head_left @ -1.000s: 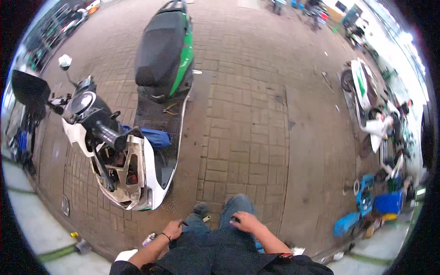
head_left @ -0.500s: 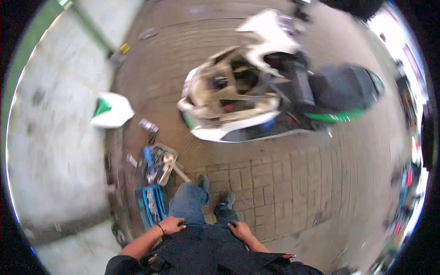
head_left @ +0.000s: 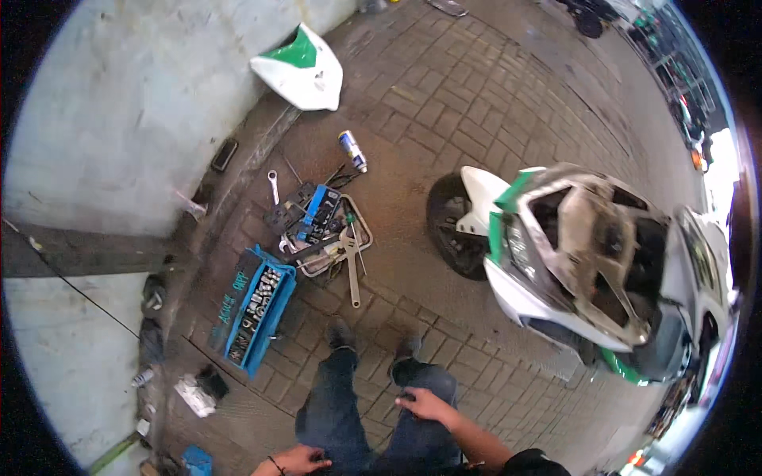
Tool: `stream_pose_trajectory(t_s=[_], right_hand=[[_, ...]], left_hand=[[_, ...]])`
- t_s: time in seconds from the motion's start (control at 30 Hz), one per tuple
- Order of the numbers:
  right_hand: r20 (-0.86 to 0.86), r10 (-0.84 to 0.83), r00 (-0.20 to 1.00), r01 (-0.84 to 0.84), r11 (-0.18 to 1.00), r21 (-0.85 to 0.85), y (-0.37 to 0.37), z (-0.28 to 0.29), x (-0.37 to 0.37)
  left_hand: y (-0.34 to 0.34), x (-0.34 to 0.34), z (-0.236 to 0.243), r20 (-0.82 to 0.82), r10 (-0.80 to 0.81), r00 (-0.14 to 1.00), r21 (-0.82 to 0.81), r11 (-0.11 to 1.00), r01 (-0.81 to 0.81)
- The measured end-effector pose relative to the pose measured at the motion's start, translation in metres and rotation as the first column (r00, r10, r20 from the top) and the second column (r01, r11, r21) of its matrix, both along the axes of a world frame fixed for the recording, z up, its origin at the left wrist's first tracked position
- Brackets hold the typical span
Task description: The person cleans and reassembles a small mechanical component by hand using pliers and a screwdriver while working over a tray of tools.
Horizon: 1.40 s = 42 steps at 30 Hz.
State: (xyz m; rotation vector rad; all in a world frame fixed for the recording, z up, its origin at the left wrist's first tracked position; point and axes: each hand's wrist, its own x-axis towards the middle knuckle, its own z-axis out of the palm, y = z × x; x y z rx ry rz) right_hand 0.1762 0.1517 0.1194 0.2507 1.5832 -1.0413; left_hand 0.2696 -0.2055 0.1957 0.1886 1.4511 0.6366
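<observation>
Both hands empty: left hand (head_left: 300, 458), right hand (head_left: 426, 404) flat on thighs.

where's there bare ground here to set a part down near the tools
Bare paving lies between the tool tray and the scooter's front wheel, and past the spray can toward the detached white-green panel. It is crowded along the wall, from the tray to the blue socket case, with a wrench jutting out.

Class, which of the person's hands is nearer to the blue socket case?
Left. The left hand rests on the left thigh, below and right of the socket case; the right hand lies farther right.
</observation>
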Motion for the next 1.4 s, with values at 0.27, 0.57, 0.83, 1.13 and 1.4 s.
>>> stream_pose_trajectory(t_s=[0.27,0.57,0.83,1.13,1.4], right_hand=[[-0.288,0.458,0.841,-0.302,0.839,0.453,-0.008,-0.344,-0.219],[-0.752,0.482,0.449,-0.428,0.855,0.292,-0.125,-0.494,-0.359],[-0.732,0.622,-0.279,-0.707,0.383,0.594,-0.267,-0.491,-0.45],[-0.893,0.451,0.012,0.077,0.89,0.45,-0.259,-0.544,-0.492],[-0.884,0.381,0.269,-0.34,0.897,0.283,-0.215,-0.555,-0.543]], left_hand=[[0.041,-0.19,-0.249,-0.416,0.615,0.67,0.158,0.775,-0.612],[0.027,-0.25,-0.327,-0.587,0.55,0.595,0.136,0.791,-0.597],[0.013,-0.258,-0.262,-0.987,0.145,0.072,0.079,0.819,-0.569],[-0.004,-0.223,-0.28,-0.913,0.149,0.38,-0.094,0.829,-0.552],[0.014,-0.194,-0.263,-0.871,0.244,0.428,-0.151,0.695,-0.703]])
